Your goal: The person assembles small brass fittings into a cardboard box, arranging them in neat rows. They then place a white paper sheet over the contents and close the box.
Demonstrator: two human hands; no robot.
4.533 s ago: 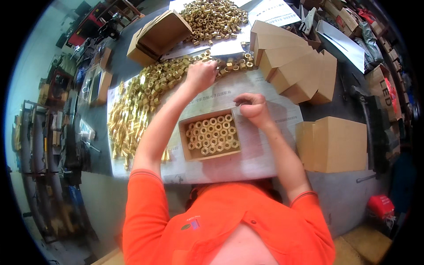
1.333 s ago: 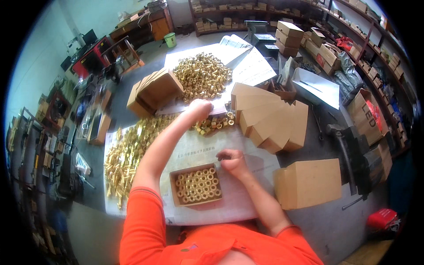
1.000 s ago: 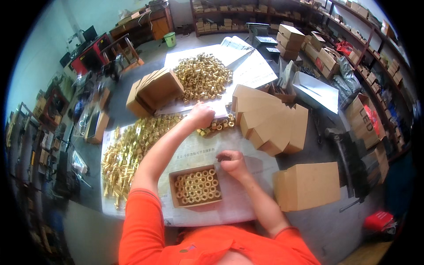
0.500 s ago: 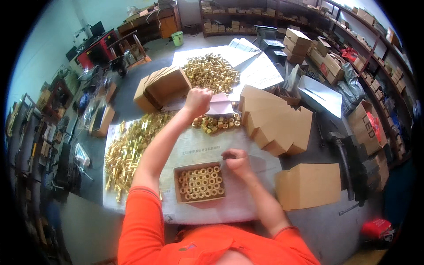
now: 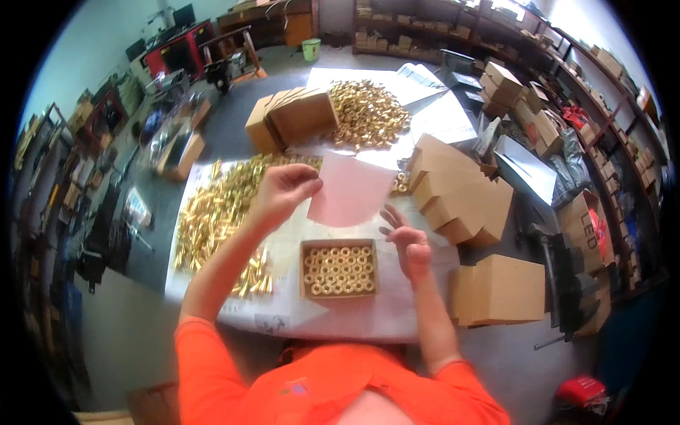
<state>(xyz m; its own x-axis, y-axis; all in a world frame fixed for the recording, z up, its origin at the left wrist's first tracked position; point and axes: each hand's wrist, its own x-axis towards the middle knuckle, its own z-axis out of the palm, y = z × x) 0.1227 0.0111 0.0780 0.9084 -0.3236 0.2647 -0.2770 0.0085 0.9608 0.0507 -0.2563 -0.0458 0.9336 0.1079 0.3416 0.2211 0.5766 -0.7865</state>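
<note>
A pinkish-white sheet of paper (image 5: pixel 352 191) hangs above the table, its left edge pinched by my left hand (image 5: pixel 285 193). My right hand (image 5: pixel 406 244) is at the sheet's lower right corner, fingers apart and holding nothing that I can see. Below the sheet, a small open cardboard box (image 5: pixel 340 296) stands on the paper-covered table. Inside it, brass nuts (image 5: pixel 341 270) lie flat in rows. Left of my left forearm spreads a heap of brass fittings (image 5: pixel 212 219). The sheet hides part of the loose brass nuts behind it.
A tilted open carton (image 5: pixel 301 122) stands at the back beside a pile of brass nuts (image 5: pixel 370 113). Nested cardboard boxes (image 5: pixel 460 191) lie to the right, with another carton (image 5: pixel 504 289) nearer me. Shelves (image 5: pixel 602 134) line the far right.
My left hand has drawn back toward me, lifting the paper sheet off the table. My right hand has moved slightly up and right, its fingers spreading. The head view has shifted.
</note>
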